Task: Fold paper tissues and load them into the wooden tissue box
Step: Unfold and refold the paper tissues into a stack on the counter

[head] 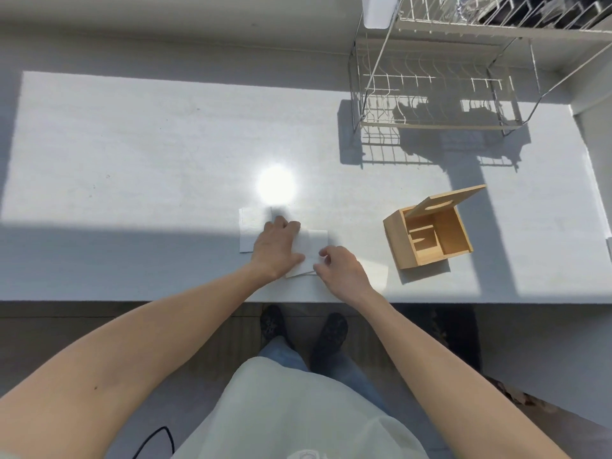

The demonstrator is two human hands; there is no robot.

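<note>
A white paper tissue (309, 250) lies on the white counter near its front edge, partly folded. My left hand (276, 248) presses flat on the tissue's left part. My right hand (341, 268) pinches the tissue's lower right corner between thumb and fingers. A second flat tissue (248, 238) lies just left of it, partly under my left hand. To the right stands the wooden tissue box (427, 238), its slotted lid (447, 198) tipped up and open, the inside showing a wooden insert.
A wire dish rack (437, 91) stands at the back right of the counter (132, 160) and throws a shadow. A bright sun glare sits just behind the tissues. The counter's front edge runs just below my hands; my feet are on the floor beneath.
</note>
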